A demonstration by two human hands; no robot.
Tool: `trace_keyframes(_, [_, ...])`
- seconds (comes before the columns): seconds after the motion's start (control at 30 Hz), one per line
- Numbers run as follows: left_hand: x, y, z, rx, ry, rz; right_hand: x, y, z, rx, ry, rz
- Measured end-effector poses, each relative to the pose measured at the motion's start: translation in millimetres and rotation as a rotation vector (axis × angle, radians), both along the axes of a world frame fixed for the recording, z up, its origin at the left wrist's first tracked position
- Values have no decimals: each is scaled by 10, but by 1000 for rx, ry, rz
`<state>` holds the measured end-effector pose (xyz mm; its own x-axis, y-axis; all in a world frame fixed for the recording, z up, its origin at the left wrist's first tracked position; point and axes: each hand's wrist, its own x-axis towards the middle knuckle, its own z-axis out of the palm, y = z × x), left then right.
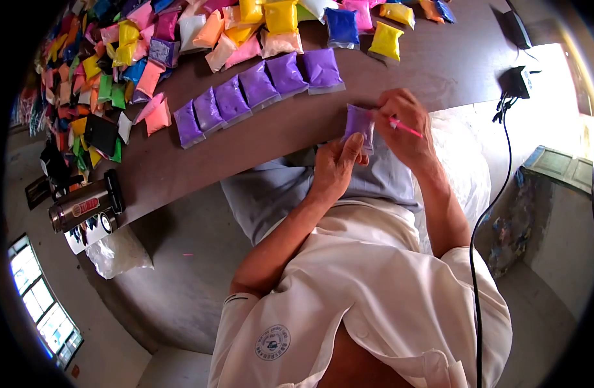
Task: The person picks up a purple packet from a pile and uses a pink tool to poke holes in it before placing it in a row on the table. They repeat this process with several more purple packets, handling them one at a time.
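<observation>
My left hand (336, 167) pinches a small purple packet (358, 123) at its lower end, thumb on top, at the table's near edge. My right hand (403, 126) is beside the packet's upper right corner, its fingers closed round a thin pink stick (408, 129) that points down to the right. Whether the stick's other end touches the packet is hidden by the fingers. Ahead and to the left, several similar purple packets (257, 84) lie in a slanting row on the brown table (407, 74).
A large heap of coloured packets (125, 55) covers the table's far left, with more along the back. A dark flask (83, 207) lies at the left edge. At right, a black cable (509, 152) hangs from a power adapter (518, 83). Clear plastic (462, 155) is beside my lap.
</observation>
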<state>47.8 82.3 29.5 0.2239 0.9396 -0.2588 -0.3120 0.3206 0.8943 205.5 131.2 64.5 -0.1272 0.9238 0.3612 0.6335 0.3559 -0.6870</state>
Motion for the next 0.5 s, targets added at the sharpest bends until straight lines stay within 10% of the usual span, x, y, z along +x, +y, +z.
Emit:
trace_keyframes(0.17, [-25,-41,-27,-58,0,-1,269,80,68,-270,317,-257])
trace_keyframes(0.5, [-126,-50,-121,-196,-316,-72,59,-475,255,-567,424,15])
